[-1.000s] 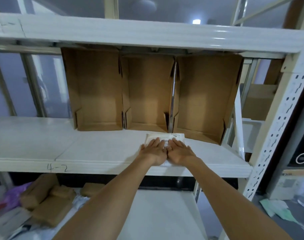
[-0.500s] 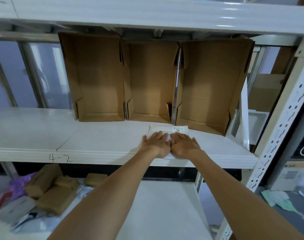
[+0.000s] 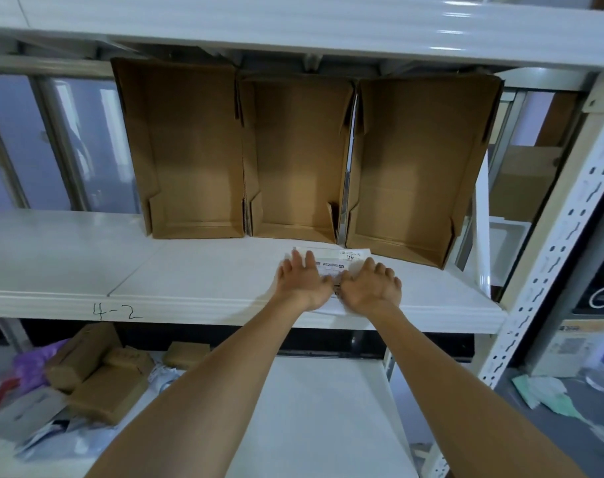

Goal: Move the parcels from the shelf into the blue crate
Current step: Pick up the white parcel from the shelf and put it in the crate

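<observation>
Left hand [image 3: 305, 282] and right hand [image 3: 371, 288] side by side, palms down, fingers spread flat on a white parcel [image 3: 331, 262], nothing pinched. Parcel flat at the front edge of the white shelf [image 3: 190, 270], label up, near edge slightly over the lip. Just behind, three open cardboard boxes [image 3: 297, 160] in a row. "4-2" handwritten on the shelf lip. Below left, brown parcels [image 3: 100, 374] heaped on a lower level.

Both bare hands, left hand [image 3: 302, 282] and right hand [image 3: 371, 288], lie flat with fingers [image 3: 298, 258] spread on a flat white labelled parcel [image 3: 331, 262] at the white metal shelf [image 3: 190, 284] edge.
</observation>
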Tool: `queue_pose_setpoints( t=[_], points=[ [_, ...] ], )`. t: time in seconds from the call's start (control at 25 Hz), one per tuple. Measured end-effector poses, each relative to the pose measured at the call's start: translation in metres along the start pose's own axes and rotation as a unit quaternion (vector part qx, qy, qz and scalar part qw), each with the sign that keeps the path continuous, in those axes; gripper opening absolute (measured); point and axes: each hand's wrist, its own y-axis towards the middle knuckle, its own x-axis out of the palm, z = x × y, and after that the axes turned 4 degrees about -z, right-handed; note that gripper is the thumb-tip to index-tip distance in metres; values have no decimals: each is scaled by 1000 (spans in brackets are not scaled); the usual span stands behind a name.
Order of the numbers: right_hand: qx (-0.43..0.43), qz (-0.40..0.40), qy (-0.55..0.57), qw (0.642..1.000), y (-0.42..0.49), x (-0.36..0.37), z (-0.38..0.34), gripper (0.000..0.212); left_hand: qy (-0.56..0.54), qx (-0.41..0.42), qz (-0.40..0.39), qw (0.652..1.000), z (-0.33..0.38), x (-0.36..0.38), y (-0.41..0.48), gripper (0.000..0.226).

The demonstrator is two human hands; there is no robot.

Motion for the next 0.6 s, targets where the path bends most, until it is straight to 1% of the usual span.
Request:
queue_pose_setpoints(
  t=[0.04,0.12,0.2,0.24,0.28,0.36,0.4,0.48,0.52,0.6],
  points=[
    [-2,19,12,1000,-3,-4,2,67,-35,-7,20,999,0,-1,-3,80],
    [-13,26,66,997,-10,-16,4,57,-95,-17,45,994,1,-4,-10,78],
    [1,0,190,982,-16,-25,4,56,-174,-37,49,983,1,-13,-15,76],
    [18,-15,260,965,-19,-30,2,53,-213,-49,50,975,0,-19,-18,77],
    [38,-21,321,946,-20,-33,2,46,-249,-57,51,965,-1,-26,-22,77],
    [68,-14,414,908,-23,-42,0,26,-323,-84,62,941,-1,-37,-30,75],
    [64,-3,453,889,-23,-46,0,22,-365,-105,78,922,-2,-42,-34,67],
    [31,21,530,847,-23,-59,-3,28,-437,-133,123,881,-2,-53,-39,40],
    [12,35,560,828,-23,-67,-5,30,-461,-131,141,866,-1,-59,-41,30],
    [-17,63,597,800,-24,-81,-10,23,-494,-96,184,845,3,-70,-42,31]
  ],
)
